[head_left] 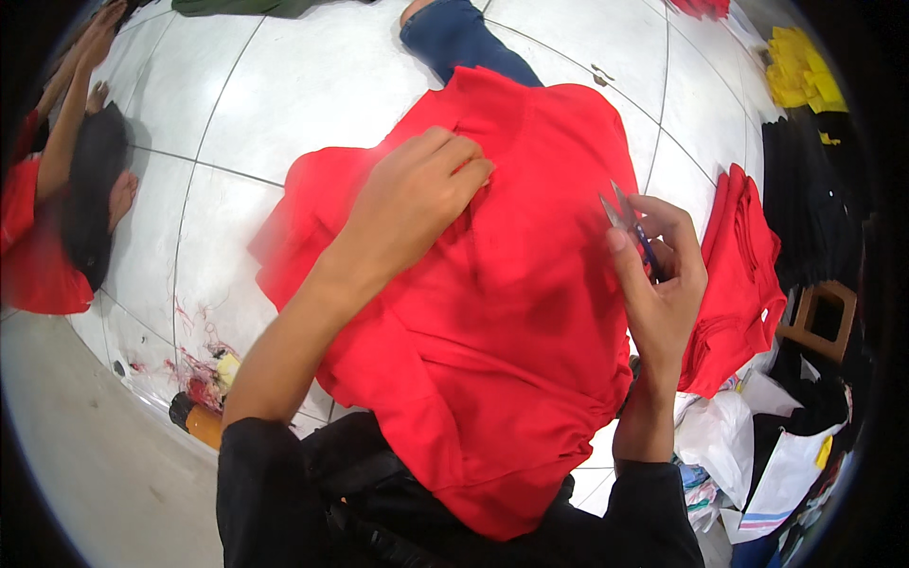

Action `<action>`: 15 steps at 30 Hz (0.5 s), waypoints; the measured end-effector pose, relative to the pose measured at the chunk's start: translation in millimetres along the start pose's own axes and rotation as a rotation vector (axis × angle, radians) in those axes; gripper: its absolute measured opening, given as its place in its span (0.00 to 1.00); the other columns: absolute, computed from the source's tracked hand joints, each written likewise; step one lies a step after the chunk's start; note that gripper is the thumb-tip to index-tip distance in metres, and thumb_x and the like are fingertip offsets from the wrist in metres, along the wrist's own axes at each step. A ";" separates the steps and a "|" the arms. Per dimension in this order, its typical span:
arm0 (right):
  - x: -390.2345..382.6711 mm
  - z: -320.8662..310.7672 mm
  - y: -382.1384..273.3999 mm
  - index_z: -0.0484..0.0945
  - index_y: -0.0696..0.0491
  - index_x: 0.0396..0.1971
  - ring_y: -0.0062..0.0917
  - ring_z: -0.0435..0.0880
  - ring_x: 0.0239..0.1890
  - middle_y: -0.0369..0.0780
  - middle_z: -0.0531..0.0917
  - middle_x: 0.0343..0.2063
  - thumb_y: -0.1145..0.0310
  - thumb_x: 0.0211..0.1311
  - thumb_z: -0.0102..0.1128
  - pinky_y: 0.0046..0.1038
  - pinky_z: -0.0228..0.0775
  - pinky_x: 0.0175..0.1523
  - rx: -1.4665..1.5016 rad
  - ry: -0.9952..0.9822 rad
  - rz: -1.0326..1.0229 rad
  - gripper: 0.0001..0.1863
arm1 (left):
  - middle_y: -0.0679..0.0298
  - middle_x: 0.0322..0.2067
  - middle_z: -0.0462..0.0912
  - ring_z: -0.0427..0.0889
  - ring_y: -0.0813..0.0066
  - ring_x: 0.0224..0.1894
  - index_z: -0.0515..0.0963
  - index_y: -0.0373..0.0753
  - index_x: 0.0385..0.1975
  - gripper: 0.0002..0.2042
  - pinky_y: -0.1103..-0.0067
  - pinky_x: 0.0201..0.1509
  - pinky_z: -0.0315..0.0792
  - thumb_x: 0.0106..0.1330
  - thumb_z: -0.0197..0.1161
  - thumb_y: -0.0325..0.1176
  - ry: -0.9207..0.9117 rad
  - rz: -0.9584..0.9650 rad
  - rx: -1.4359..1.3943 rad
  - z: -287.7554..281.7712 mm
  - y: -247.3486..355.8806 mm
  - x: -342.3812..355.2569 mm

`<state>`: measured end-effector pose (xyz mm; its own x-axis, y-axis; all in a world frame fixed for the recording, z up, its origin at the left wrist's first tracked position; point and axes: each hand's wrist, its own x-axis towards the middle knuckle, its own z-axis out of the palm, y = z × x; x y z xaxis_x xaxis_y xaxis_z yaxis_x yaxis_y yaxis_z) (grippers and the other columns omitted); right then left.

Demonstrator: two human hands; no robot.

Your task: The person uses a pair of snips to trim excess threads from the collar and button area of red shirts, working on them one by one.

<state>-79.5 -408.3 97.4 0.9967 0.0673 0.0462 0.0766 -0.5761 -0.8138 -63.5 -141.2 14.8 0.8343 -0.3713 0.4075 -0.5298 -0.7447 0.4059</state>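
Red garment [540, 227] lies beneath the curled left hand [417, 194].

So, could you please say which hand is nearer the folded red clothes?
Right: the right hand is just left of the folded clothes; the left hand is farther left, on the red cloth.

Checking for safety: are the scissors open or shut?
Open: the scissors in the right hand have their tips apart.
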 end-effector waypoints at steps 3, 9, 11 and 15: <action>-6.5 -9.2 5.9 0.82 0.60 0.53 0.18 0.84 0.42 0.38 0.86 0.40 0.72 0.67 0.74 0.20 0.75 0.44 -0.004 0.010 0.024 0.18 | 0.60 0.42 0.88 0.86 0.62 0.48 0.86 0.35 0.43 0.09 0.69 0.52 0.82 0.64 0.73 0.26 -0.165 0.016 -0.077 16.7 -22.4 11.7; -18.6 -14.7 29.2 0.81 0.60 0.53 0.16 0.82 0.39 0.36 0.85 0.37 0.72 0.68 0.73 0.18 0.72 0.41 0.011 0.028 0.090 0.17 | 0.61 0.37 0.86 0.85 0.59 0.41 0.86 0.36 0.37 0.05 0.66 0.46 0.81 0.67 0.71 0.28 -0.106 -0.002 -0.268 30.1 -26.3 4.0; -18.2 -13.4 32.3 0.81 0.60 0.53 0.16 0.82 0.39 0.36 0.85 0.38 0.72 0.69 0.73 0.18 0.73 0.41 0.027 0.026 0.084 0.16 | 0.61 0.36 0.86 0.85 0.59 0.41 0.85 0.36 0.36 0.05 0.67 0.47 0.81 0.67 0.71 0.30 -0.207 0.009 -0.143 30.8 -21.8 9.7; -12.9 -10.1 25.9 0.81 0.60 0.53 0.16 0.82 0.39 0.36 0.85 0.38 0.72 0.69 0.73 0.19 0.74 0.44 0.066 0.027 0.080 0.16 | 0.62 0.36 0.85 0.84 0.59 0.42 0.85 0.37 0.37 0.06 0.67 0.47 0.80 0.66 0.71 0.32 -0.337 0.074 0.051 30.8 -23.3 22.7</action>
<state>-90.0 -432.3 81.5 1.0000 0.0007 -0.0054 -0.0043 -0.5240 -0.8517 -27.6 -149.3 -10.6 0.8021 -0.5811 0.1375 -0.5891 -0.7326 0.3409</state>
